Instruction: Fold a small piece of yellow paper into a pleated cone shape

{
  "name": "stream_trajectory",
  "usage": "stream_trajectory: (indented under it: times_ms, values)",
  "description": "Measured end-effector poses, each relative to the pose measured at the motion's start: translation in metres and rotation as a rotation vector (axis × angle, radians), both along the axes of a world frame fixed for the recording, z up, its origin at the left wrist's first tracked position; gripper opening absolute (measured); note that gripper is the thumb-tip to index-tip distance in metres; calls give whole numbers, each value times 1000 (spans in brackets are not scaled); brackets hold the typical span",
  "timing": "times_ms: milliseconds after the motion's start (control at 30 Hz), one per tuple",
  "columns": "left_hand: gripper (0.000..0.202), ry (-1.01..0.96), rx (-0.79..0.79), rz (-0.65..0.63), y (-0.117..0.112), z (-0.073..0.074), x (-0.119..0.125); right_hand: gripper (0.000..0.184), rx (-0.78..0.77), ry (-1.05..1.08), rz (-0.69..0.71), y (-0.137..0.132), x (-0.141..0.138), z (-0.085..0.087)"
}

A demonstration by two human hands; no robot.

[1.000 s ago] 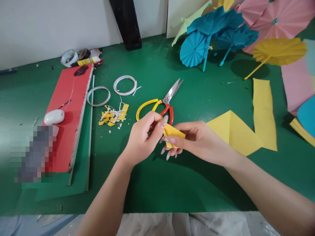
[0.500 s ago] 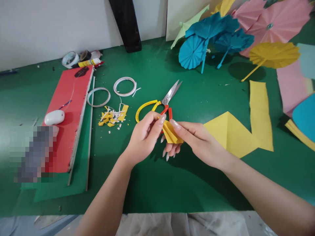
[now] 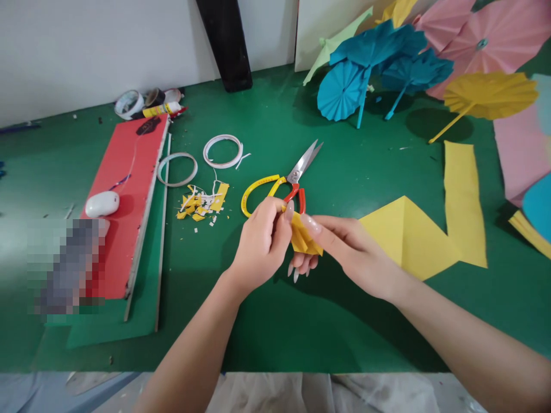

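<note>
Both hands hold a small folded yellow paper piece (image 3: 303, 242) just above the green table (image 3: 275, 321). My left hand (image 3: 260, 244) pinches its left end with thumb and fingers closed. My right hand (image 3: 344, 249) grips its right side, thumb on top and long-nailed fingers underneath. Right behind the hands lie scissors (image 3: 286, 180) with yellow and red handles, blades pointing to the far right. A larger folded yellow sheet (image 3: 408, 238) lies flat to the right of my right hand.
Yellow and white paper scraps (image 3: 201, 203) and two tape rings (image 3: 177, 169) lie left of the scissors. A red board (image 3: 124, 201) carries a white mouse-shaped thing (image 3: 102, 203). Paper umbrellas (image 3: 387, 57) in blue, pink and yellow stand at the back right. A yellow strip (image 3: 462, 195) lies at right.
The hands have drawn closer together over the yellow piece, which is now more bunched between the fingers. The right thumb has shifted onto its top.
</note>
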State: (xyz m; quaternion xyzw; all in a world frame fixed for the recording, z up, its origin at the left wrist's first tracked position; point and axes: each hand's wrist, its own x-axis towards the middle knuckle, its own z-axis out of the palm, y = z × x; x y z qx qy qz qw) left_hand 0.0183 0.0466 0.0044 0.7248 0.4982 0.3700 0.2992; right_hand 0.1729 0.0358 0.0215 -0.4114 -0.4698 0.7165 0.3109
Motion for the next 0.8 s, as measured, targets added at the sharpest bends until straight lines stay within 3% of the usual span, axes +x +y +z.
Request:
stream_trajectory:
  times_ms: [67,233,333,533,800]
  values:
    - [17,-16,-29,-9,1,1,-1,29,0,-36,-6,0,-1,1]
    - [22,-240,-328,-133,6,7,-5,22,-31,-55,-1,1,0,1]
    - [22,-331,-401,-199,8,10,-8,24,-61,-14,20,2,1,0]
    - [19,-254,-343,-217,6,11,-10,23,-93,28,35,3,1,-3]
    - [22,-118,-108,-147,5,7,-5,20,-113,54,47,3,0,-2]
